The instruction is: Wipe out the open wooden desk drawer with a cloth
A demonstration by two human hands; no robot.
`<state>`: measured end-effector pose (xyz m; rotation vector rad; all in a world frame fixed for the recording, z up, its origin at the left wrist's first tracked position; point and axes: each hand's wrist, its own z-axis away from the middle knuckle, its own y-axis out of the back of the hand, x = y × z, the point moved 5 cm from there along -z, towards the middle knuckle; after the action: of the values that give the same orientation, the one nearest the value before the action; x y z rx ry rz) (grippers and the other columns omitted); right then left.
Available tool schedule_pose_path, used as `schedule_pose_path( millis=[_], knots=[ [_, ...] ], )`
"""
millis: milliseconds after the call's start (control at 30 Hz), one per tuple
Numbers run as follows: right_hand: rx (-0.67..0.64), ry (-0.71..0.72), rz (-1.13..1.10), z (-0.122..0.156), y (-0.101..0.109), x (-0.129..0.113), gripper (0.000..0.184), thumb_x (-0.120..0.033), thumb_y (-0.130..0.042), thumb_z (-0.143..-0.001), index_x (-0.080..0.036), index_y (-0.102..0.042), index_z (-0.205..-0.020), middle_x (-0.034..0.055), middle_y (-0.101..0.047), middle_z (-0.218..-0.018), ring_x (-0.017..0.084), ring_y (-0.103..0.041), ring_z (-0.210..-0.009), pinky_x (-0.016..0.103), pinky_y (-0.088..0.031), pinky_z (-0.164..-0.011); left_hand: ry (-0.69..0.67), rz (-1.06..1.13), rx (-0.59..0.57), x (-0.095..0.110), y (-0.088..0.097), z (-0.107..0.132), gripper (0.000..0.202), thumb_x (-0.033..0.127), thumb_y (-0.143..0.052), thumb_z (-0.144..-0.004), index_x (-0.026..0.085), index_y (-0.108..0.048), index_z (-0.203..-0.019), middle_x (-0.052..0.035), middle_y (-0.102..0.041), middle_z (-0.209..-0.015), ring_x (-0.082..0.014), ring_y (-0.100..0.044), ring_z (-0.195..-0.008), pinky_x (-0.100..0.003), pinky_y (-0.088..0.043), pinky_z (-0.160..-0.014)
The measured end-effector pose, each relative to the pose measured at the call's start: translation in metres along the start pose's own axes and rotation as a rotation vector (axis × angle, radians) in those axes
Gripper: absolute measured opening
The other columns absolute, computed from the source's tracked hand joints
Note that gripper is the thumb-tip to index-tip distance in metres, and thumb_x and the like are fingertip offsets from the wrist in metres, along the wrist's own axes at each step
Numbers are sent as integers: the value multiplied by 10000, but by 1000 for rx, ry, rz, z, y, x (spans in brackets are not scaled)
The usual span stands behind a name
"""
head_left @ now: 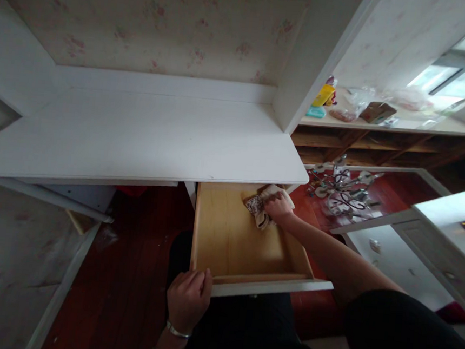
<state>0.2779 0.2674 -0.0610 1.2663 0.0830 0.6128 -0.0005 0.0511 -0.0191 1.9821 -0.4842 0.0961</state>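
Note:
A wooden drawer (226,244) with a white front (283,286) is pulled out from under a white desk (138,133). My right hand (278,207) reaches into the far right corner of the drawer and is closed on a crumpled patterned cloth (257,206), pressing it on the drawer bottom. My left hand (188,295) grips the left end of the drawer's white front, fingers curled over its edge. A bracelet sits on that wrist.
A metal chandelier-like fixture (343,187) lies on the red wood floor (126,274) to the right. A white cabinet (434,241) stands at right. A wooden shelf (383,125) by the window holds a yellow pack (324,94), bags and a box.

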Motion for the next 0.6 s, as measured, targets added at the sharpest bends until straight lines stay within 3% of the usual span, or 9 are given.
schedule_pose_path(
  millis=[167, 300, 400, 600],
  knots=[
    [-171, -5, -78, 49, 5, -30, 226, -95, -517, -831, -113, -742, -829, 187, -713, -840, 289, -687, -815, 424, -461, -801, -9, 1, 5, 2, 1, -1, 342, 213, -560, -878, 211, -471, -547, 25, -499, -501, -130, -489, -514, -321, -336, -591],
    [-357, 144, -165, 94, 1, -48, 245, -53, -577, -738, -119, -731, -917, 169, -716, -920, 291, -680, -910, 324, -480, -724, -9, 0, -5, 2, 1, -1, 341, 215, -565, -873, 212, -471, -545, 24, -501, -503, -132, -492, -516, -323, -338, -592],
    [-505, 219, -290, 109, -1, -46, 267, -55, -574, -709, -159, -729, -901, 131, -724, -922, 283, -682, -923, 267, -462, -643, -12, 11, -16, 1, 1, 0, 342, 214, -561, -874, 212, -474, -544, 24, -499, -501, -131, -492, -515, -323, -341, -593],
    [-342, 27, -562, 95, 30, -35, 270, -158, -573, -740, -245, -690, -967, 83, -728, -928, 256, -686, -899, 250, -426, -636, 8, -2, -31, 1, 0, -1, 352, 214, -547, -880, 207, -475, -536, 18, -497, -498, -123, -486, -512, -315, -334, -586]
  ],
)
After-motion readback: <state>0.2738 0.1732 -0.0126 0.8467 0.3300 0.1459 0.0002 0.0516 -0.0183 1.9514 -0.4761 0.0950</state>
